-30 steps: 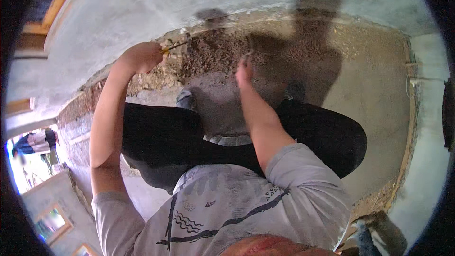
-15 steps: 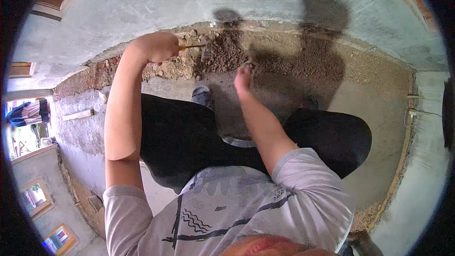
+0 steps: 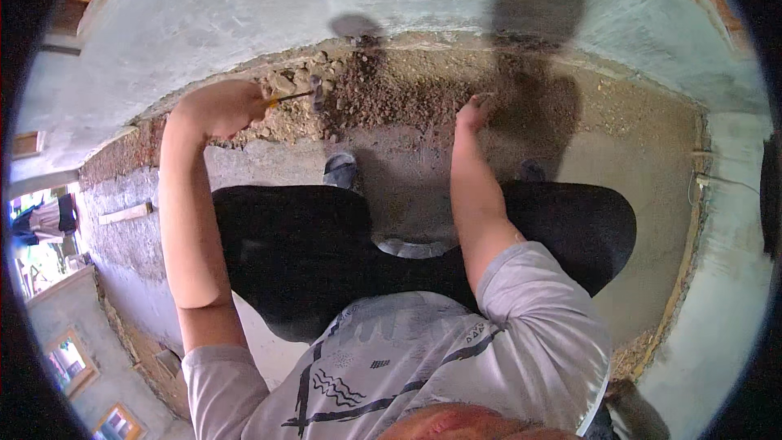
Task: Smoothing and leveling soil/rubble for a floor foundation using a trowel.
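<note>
My left hand (image 3: 224, 107) is closed round the yellow grip of a hammer (image 3: 316, 94). Its metal head is above the pale stones (image 3: 285, 81) at the left part of a gravel strip (image 3: 399, 98) along the foot of the wall. Farther right, my right hand (image 3: 473, 112) reaches the near edge of the reddish-brown gravel, its fingers drawn together. Whatever small thing may be between those fingertips is too small to make out.
A grey plastered wall (image 3: 244, 16) rises behind the strip, with shadows on it. My shoe (image 3: 340, 169) stands on the concrete floor (image 3: 643, 220) close to the gravel. A wooden strip (image 3: 126, 214) lies on the floor at the left, near a bright opening (image 3: 41, 236).
The hammer and my left hand have moved left and slightly lower. My right hand has shifted right along the gravel, away from the hammer.
</note>
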The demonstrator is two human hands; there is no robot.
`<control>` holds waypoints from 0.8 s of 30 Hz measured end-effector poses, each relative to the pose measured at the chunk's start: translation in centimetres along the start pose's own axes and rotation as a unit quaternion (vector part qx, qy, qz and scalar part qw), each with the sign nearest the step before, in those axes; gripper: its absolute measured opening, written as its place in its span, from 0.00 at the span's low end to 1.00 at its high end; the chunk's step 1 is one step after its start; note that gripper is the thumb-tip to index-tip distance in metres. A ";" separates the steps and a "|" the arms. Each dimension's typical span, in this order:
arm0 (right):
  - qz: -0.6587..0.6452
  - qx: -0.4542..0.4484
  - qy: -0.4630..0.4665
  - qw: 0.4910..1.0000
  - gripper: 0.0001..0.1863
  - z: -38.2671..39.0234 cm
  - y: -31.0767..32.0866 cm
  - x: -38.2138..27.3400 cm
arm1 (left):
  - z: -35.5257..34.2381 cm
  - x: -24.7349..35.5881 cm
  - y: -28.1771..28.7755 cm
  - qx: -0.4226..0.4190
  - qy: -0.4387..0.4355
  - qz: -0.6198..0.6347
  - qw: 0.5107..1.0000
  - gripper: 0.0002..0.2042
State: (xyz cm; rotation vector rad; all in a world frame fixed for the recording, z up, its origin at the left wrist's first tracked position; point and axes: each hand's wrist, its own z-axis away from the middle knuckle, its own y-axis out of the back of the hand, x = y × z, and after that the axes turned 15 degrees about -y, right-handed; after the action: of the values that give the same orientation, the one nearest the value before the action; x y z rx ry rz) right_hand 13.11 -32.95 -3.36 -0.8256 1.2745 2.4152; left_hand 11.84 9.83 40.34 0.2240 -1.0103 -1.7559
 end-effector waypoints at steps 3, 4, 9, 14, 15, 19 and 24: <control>-0.127 -0.137 0.052 0.981 0.33 3.8 -1.4 0.9 | 2.0 -3.0 -2.2 0.047 0.026 0.106 0.993 0.15; -0.041 -0.255 0.097 0.961 0.35 5.8 -1.7 0.8 | 2.9 -5.3 -3.8 0.072 -0.047 0.134 0.987 0.15; 0.049 -0.306 0.113 0.944 0.34 15.1 -6.4 5.0 | -0.3 -5.7 -2.9 0.030 -0.156 -0.054 0.986 0.12; -0.072 -0.276 0.098 0.953 0.35 15.6 -6.0 5.3 | -2.2 -6.2 -2.4 0.008 -0.301 -0.199 0.933 0.10; -0.098 -0.336 0.054 0.935 0.37 16.2 -4.3 3.6 | -0.9 -6.7 -3.4 -0.016 -0.274 -0.198 0.941 0.09; -0.146 -0.040 0.186 0.971 0.39 2.1 -3.4 3.1 | -1.5 -2.7 -1.3 -0.017 -0.203 -0.148 0.968 0.11; -0.181 -0.052 -0.030 0.982 0.34 -16.2 4.8 -0.2 | -2.8 4.3 1.9 -0.028 -0.053 -0.038 0.997 0.10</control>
State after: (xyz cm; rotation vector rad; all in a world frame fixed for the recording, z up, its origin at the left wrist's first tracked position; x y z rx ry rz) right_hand 16.62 -49.04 -7.28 -0.9165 0.8918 2.2065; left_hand 12.93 4.54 41.27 0.1359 -1.0390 -1.8793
